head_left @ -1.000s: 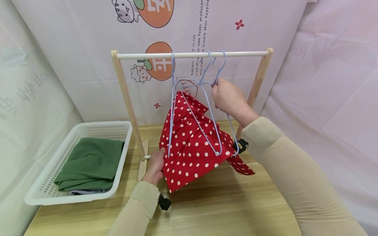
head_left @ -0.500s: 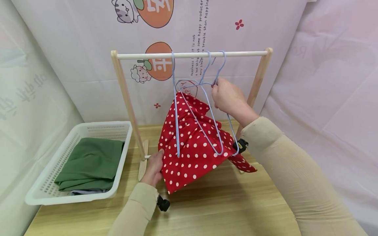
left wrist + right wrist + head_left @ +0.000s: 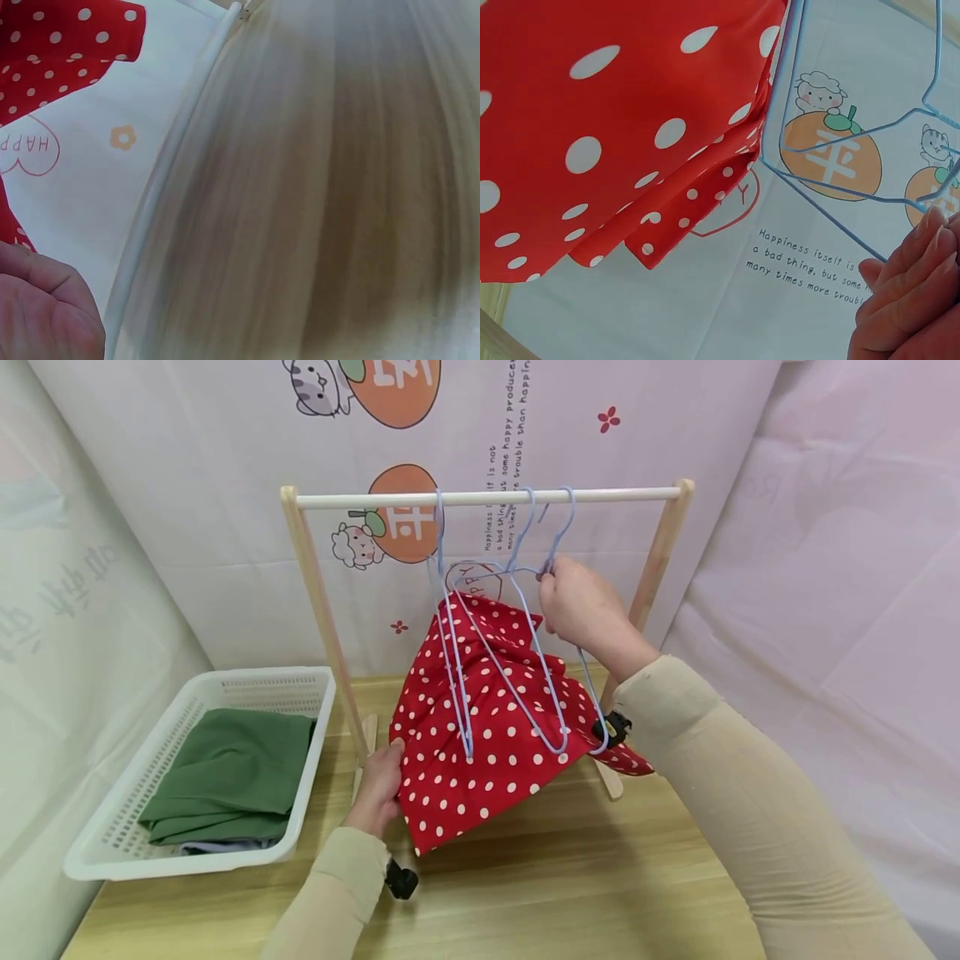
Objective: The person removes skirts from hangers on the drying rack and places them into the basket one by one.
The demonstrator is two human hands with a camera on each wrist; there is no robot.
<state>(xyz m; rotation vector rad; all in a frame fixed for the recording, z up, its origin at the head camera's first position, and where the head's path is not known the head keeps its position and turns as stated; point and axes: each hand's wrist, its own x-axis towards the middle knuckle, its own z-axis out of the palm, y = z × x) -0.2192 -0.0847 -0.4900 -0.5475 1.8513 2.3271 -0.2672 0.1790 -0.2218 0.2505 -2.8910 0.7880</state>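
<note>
A red cloth garment with white dots (image 3: 498,735) hangs spread at a slant behind the hangers in the head view. My left hand (image 3: 379,777) pinches its left edge. High on the right, my right hand (image 3: 581,602) grips the neck of a blue wire hanger (image 3: 563,532) hooked on the rail. In the right wrist view, the garment (image 3: 622,112) meets a corner of the blue wire, near the curled fingers of the right hand (image 3: 911,300). How far the hanger lies inside the cloth is hidden. The left wrist view shows part of the left hand (image 3: 45,307).
Two more blue hangers, one on the left (image 3: 439,531) and one in the middle (image 3: 526,531), hang in front of the cloth. A white rail (image 3: 360,502) joins the rack's wooden posts. Left of it, a white basket (image 3: 327,702) holds folded green cloth (image 3: 232,768).
My left hand has drawn the garment's edge leftward and slightly toward me, spreading the cloth. The left hanger's lower end has swung right. The right hand stays at the hanger's neck.
</note>
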